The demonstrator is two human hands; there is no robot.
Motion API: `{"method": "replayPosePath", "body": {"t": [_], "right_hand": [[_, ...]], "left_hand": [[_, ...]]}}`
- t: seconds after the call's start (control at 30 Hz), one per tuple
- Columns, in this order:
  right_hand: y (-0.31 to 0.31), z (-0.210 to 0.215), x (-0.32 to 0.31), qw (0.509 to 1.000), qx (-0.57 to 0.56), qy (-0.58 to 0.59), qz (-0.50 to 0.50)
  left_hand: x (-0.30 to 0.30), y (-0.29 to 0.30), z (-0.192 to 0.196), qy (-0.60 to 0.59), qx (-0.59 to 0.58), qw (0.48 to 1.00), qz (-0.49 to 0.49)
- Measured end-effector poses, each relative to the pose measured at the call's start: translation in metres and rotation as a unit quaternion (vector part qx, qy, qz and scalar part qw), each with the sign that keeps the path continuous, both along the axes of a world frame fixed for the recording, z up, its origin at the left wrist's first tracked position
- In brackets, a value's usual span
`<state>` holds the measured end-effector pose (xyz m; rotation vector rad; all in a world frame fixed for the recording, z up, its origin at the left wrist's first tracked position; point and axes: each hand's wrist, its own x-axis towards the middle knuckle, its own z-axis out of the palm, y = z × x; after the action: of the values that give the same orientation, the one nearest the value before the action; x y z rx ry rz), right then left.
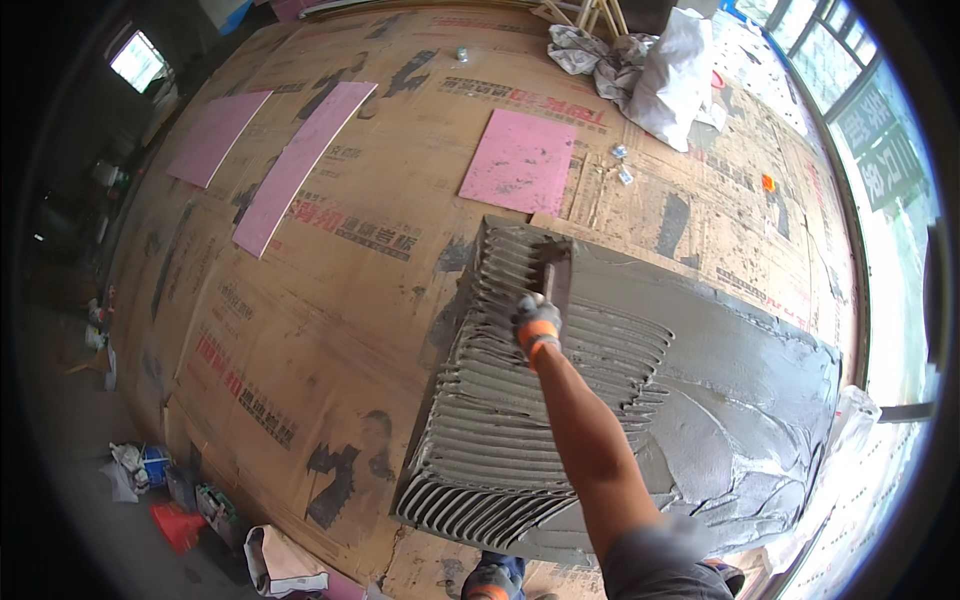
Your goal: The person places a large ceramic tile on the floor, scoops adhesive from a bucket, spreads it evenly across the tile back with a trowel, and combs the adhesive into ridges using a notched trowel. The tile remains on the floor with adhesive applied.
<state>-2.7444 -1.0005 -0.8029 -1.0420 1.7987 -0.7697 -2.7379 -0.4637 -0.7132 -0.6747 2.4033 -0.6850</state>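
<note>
My right hand (538,318), in a grey glove with an orange cuff, is closed around the handle of a notched trowel (561,272). The trowel's dark blade lies against grey mortar (700,350) near the far left corner of a large rectangular slab. Wavy ridges (530,400) run across the left part of this mortar, while the right part is spread smoother with uneven swirls. At the lower edge, my left hand (488,580), gloved alike, is by my blue trouser leg; its fingers cannot be made out well.
Printed cardboard sheets (300,310) cover the floor. Pink boards (520,160) lie beyond the slab and to the far left. A white sack (675,80) stands at the back right, near windows (835,70). A red dustpan-like object (177,527) and bags lie lower left.
</note>
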Motion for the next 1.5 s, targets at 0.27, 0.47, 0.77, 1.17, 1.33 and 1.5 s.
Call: {"method": "replayPosePath", "body": {"t": [0.27,0.47,0.77,1.17,1.33,1.5], "right_hand": [[0.063,0.049,-0.26,0.923,0.066,-0.236,-0.296],[0.175,0.067,-0.341,0.836,0.039,-0.397,-0.377],[0.221,0.139,-0.167,0.843,-0.017,-0.525,-0.117],[0.496,0.133,-0.349,0.983,0.129,-0.113,0.062],[0.57,0.109,-0.405,0.95,0.167,0.195,0.177],[0.57,0.113,-0.406,0.944,0.126,0.229,0.202]], "left_hand": [[-0.001,0.1,-0.083,0.234,0.235,0.916,0.225],[-0.04,-0.097,0.055,0.59,0.369,0.558,0.452],[-0.087,-0.343,0.063,0.502,0.147,0.716,0.462],[-0.055,-0.61,0.019,0.343,0.069,0.886,0.303],[-0.155,-0.675,0.017,0.253,0.136,0.865,0.411],[-0.189,-0.684,0.004,0.16,0.152,0.903,0.37]]}}
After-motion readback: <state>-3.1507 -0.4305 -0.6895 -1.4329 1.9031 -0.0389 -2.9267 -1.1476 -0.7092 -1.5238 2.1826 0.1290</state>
